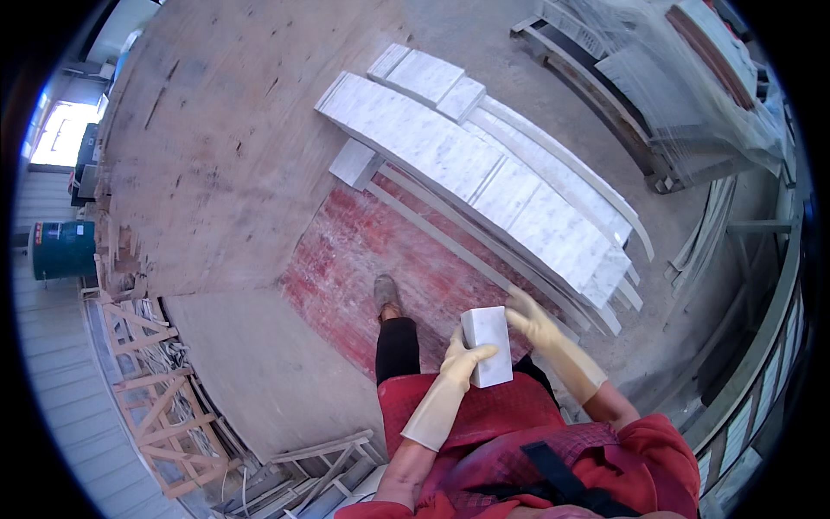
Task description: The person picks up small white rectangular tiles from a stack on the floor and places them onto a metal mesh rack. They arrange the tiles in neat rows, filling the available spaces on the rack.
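A white marble block (488, 337) with grey veining is held upright in front of my body. My left hand (461, 359), in a cream rubber glove, is closed around its left side, with the thumb across the near face. My right hand (530, 320), gloved the same way, is at the block's upper right edge. Its fingers are stretched out and slightly blurred; whether they touch the block is hard to make out. Beyond my hands, long rows of similar white marble pieces (484, 177) lie side by side on wooden strips (441, 227).
A red, dust-covered board (346, 238) lies under my foot. One small block (355, 164) sits by the rows' left end. Plastic-wrapped slabs (674, 78) stand on a frame at the far right. Wooden crates (169, 424) and a green drum (65, 250) are at the left.
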`<action>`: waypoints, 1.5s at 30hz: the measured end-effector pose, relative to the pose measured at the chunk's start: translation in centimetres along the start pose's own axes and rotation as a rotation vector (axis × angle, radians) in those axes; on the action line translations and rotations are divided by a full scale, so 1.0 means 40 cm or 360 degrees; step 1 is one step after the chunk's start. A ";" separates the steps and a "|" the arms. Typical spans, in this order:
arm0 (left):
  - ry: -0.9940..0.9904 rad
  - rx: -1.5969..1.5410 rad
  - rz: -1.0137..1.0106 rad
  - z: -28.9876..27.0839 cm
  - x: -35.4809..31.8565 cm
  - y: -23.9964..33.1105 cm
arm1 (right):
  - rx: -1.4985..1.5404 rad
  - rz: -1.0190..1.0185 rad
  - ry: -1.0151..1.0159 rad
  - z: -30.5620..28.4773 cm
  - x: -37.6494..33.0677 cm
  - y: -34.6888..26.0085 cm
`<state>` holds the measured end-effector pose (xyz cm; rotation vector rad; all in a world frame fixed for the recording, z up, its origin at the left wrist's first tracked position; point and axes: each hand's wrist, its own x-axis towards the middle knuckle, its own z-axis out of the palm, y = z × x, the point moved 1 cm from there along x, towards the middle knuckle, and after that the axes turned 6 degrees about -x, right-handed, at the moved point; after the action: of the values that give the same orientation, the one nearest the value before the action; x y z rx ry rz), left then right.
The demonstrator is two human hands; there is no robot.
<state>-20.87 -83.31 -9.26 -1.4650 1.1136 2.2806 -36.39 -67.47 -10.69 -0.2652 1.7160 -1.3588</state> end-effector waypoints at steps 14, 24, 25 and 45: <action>-0.0409 0.0203 0.0067 0.385 -0.363 -0.202 | 0.1214 0.0159 -0.0005 -0.142 -0.622 0.076; -0.0787 0.0818 -0.0001 0.494 -0.423 -0.341 | 0.1457 0.0039 0.0400 -0.122 -0.878 0.176; -0.0840 0.0805 0.0016 0.485 -0.426 -0.360 | 0.1464 0.0016 0.0427 -0.107 -0.900 0.179; -0.1137 0.1176 -0.0198 0.433 -0.914 -0.703 | 0.1545 -0.0479 0.1027 0.148 -1.635 0.145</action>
<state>0.02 -44.11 12.10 -0.3797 1.3302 1.7430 7.28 -27.04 17.69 0.5407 1.2856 -2.5155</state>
